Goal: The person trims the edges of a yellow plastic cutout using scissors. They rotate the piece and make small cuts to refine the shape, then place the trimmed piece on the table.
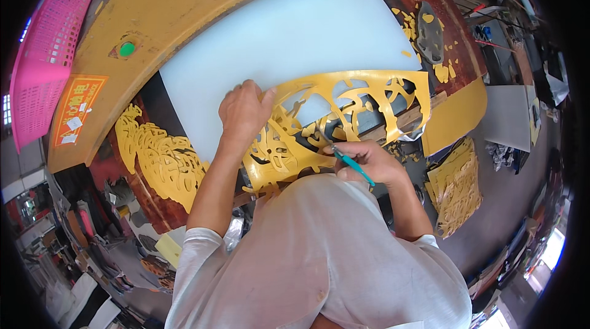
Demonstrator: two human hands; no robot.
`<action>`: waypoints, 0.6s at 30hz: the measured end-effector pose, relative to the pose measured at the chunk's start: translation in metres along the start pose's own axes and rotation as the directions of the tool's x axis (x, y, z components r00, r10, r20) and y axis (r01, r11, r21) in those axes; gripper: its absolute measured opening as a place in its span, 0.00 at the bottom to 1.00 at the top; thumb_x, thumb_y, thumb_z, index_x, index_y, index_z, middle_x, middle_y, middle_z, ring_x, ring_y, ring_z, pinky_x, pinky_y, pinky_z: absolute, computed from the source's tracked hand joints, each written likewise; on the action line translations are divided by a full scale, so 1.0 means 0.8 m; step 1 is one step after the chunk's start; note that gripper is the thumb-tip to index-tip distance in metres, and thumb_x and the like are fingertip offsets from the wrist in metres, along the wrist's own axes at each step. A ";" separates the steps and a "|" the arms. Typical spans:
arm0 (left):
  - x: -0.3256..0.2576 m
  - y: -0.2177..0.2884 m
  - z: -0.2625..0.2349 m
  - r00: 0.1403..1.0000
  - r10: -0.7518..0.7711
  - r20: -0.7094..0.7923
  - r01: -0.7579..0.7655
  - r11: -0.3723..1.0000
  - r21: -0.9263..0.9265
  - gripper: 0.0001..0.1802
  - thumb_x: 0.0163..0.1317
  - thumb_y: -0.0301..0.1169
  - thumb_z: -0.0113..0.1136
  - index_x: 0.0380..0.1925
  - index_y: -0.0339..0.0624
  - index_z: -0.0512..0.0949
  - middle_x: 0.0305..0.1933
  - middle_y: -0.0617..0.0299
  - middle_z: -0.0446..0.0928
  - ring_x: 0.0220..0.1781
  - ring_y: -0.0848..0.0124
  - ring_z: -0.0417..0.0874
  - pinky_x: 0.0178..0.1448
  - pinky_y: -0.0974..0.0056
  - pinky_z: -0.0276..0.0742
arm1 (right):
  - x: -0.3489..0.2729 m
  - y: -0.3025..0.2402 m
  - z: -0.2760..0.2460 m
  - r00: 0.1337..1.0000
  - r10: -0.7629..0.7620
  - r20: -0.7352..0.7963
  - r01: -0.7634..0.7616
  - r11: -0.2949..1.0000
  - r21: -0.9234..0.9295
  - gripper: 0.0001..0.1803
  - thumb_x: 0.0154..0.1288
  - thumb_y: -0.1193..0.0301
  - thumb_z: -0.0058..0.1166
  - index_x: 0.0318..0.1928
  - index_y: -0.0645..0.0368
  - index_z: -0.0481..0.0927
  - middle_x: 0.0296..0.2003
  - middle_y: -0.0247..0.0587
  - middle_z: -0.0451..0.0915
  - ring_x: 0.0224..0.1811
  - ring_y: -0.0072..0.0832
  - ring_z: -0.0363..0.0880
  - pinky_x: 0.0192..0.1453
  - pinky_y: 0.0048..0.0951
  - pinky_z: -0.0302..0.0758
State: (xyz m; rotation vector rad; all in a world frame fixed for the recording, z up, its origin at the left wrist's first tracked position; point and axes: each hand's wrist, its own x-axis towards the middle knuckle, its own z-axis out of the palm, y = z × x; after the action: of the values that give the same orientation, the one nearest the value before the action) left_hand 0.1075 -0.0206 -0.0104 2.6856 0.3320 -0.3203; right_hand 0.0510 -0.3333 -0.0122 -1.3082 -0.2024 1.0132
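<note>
A yellow sheet (319, 86) full of cut-out openings hangs across the near edge of the white board, bent and partly raised. At its upper left corner my left hand (243, 110) is closed on the sheet's edge, thumb toward the sheet; the fingertips are partly hidden. My right hand (372, 163) is closed round a slim tool with a teal handle (355, 166). The tool's thin dark tip points up and left at the sheet's openings. Whether the tip touches the sheet I cannot tell.
The white board (283, 27) lies under a curved tan machine frame (141, 21). Yellow cut pieces (163, 160) are heaped at left. Small yellow scraps and a grey oval plate (430, 34) lie at far right. More perforated yellow sheets (455, 190) hang at right; a pink basket (52, 52) stands far left.
</note>
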 end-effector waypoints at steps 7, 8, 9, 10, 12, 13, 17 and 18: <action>-0.042 -0.028 0.039 0.923 -0.309 0.230 0.385 0.753 -0.533 0.37 0.74 0.63 0.57 0.38 0.33 0.86 0.31 0.56 0.84 0.27 0.69 0.82 0.28 0.61 0.73 | 0.002 -0.024 -0.026 0.982 -0.001 -0.191 -0.002 1.000 -0.011 0.34 0.63 0.74 0.75 0.70 0.61 0.79 0.43 0.32 0.86 0.45 0.19 0.83 0.54 0.27 0.81; -0.048 -0.025 0.047 0.890 -0.300 0.344 0.456 0.589 -0.667 0.36 0.75 0.61 0.57 0.48 0.32 0.84 0.42 0.54 0.86 0.27 0.73 0.80 0.24 0.68 0.68 | 0.008 -0.028 -0.028 0.981 0.009 -0.195 -0.010 1.000 -0.007 0.36 0.63 0.73 0.75 0.71 0.60 0.78 0.44 0.34 0.86 0.46 0.20 0.83 0.54 0.27 0.81; -0.049 -0.024 0.053 0.875 -0.267 0.403 0.482 0.418 -0.770 0.35 0.76 0.60 0.57 0.51 0.32 0.82 0.45 0.54 0.86 0.27 0.74 0.80 0.23 0.70 0.67 | 0.014 -0.032 -0.029 0.985 -0.006 -0.170 0.001 0.999 -0.032 0.37 0.63 0.73 0.75 0.72 0.60 0.77 0.44 0.35 0.86 0.45 0.20 0.83 0.54 0.27 0.81; -0.046 -0.022 0.057 0.861 -0.204 0.466 0.505 0.232 -0.831 0.34 0.77 0.58 0.58 0.54 0.32 0.80 0.48 0.53 0.86 0.27 0.75 0.79 0.22 0.71 0.65 | 0.021 -0.035 -0.029 0.991 -0.025 -0.132 0.018 0.999 -0.047 0.37 0.63 0.73 0.75 0.72 0.60 0.77 0.44 0.36 0.86 0.45 0.21 0.83 0.53 0.27 0.81; -0.039 -0.014 0.062 0.842 -0.110 0.528 0.530 -0.015 -0.848 0.27 0.78 0.47 0.60 0.60 0.32 0.76 0.52 0.53 0.87 0.25 0.78 0.76 0.19 0.77 0.59 | 0.030 -0.042 -0.026 0.994 -0.057 -0.092 0.047 0.993 -0.105 0.39 0.64 0.72 0.75 0.74 0.60 0.75 0.43 0.38 0.86 0.45 0.22 0.83 0.52 0.27 0.80; -0.035 -0.009 0.064 0.845 -0.130 0.519 0.521 -0.019 -0.853 0.22 0.76 0.43 0.61 0.56 0.34 0.77 0.51 0.54 0.87 0.26 0.78 0.76 0.19 0.76 0.59 | 0.033 -0.044 -0.023 0.993 -0.057 -0.099 0.048 0.994 -0.095 0.39 0.63 0.71 0.76 0.73 0.61 0.76 0.43 0.37 0.86 0.45 0.22 0.83 0.53 0.27 0.80; -0.036 -0.001 0.070 0.907 -0.137 0.399 0.393 -0.068 -0.917 0.11 0.71 0.33 0.61 0.48 0.39 0.81 0.50 0.56 0.89 0.27 0.79 0.77 0.20 0.74 0.59 | 0.036 -0.057 -0.020 0.981 -0.078 -0.179 0.067 0.996 -0.064 0.37 0.62 0.68 0.77 0.71 0.61 0.78 0.41 0.37 0.87 0.44 0.23 0.83 0.51 0.27 0.79; -0.041 -0.001 0.071 0.905 -0.144 0.400 0.393 -0.074 -0.917 0.10 0.70 0.31 0.61 0.48 0.40 0.81 0.51 0.56 0.89 0.26 0.79 0.77 0.21 0.74 0.60 | 0.034 -0.060 -0.021 0.976 -0.075 -0.206 0.065 0.996 -0.056 0.36 0.63 0.67 0.77 0.70 0.61 0.79 0.40 0.37 0.87 0.43 0.22 0.83 0.50 0.27 0.79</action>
State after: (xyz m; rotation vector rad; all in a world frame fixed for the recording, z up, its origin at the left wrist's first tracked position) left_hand 0.0662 -0.0499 -0.0526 1.0075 0.7169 -0.2563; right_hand 0.1019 -0.3221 0.0131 -1.4316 -0.1136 0.8095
